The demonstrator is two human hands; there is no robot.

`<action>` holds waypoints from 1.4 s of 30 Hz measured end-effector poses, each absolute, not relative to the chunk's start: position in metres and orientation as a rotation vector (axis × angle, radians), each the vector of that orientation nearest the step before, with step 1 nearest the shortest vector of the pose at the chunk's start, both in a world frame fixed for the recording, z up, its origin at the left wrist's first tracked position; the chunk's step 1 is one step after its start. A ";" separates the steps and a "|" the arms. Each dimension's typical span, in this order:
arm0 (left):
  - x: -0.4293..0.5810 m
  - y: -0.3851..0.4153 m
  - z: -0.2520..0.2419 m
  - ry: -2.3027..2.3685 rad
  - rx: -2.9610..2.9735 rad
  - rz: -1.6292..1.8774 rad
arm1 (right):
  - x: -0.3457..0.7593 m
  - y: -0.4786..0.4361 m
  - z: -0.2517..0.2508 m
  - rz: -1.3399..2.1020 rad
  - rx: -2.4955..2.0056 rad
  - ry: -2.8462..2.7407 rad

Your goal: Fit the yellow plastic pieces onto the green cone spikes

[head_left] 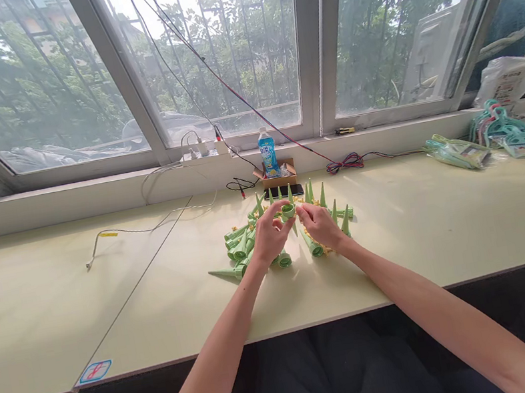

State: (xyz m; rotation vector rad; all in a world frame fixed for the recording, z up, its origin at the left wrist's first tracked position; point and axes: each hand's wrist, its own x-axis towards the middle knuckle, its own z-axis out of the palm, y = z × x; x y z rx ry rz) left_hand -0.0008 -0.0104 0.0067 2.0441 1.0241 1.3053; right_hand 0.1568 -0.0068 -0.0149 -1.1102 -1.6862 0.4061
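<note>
My left hand (271, 230) is closed around a green plastic watering spike (288, 211), its round open cup turned up toward me and its point down. Against the right side of that cup, the fingers of my right hand (318, 222) are pinched together; whatever they hold is too small and covered to make out. Below and left of my left hand, more green spikes (241, 249) lie in a heap. Several others stand point up behind and right of my hands, such as one spike (322, 195). Small yellow pieces (250, 226) are scattered among them.
Behind the spikes are a dark phone (283, 191) and a small cardboard box (280, 180) with a blue-labelled bottle (267, 151). Cables (345, 163) run along the windowsill. Bagged items (460, 151) and hangers (509, 129) lie far right. A thin bent tube (94, 250) rests at left.
</note>
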 end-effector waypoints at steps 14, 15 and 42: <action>-0.002 -0.006 0.011 1.007 1.394 1.174 | 0.158 -0.010 -0.014 0.457 -1.016 -1.723; -0.002 -0.005 0.012 1.015 1.369 1.148 | 0.158 -0.011 -0.014 0.472 -1.006 -1.733; -0.006 -0.009 0.016 0.975 1.443 0.979 | 0.160 -0.010 -0.015 0.489 -1.007 -1.721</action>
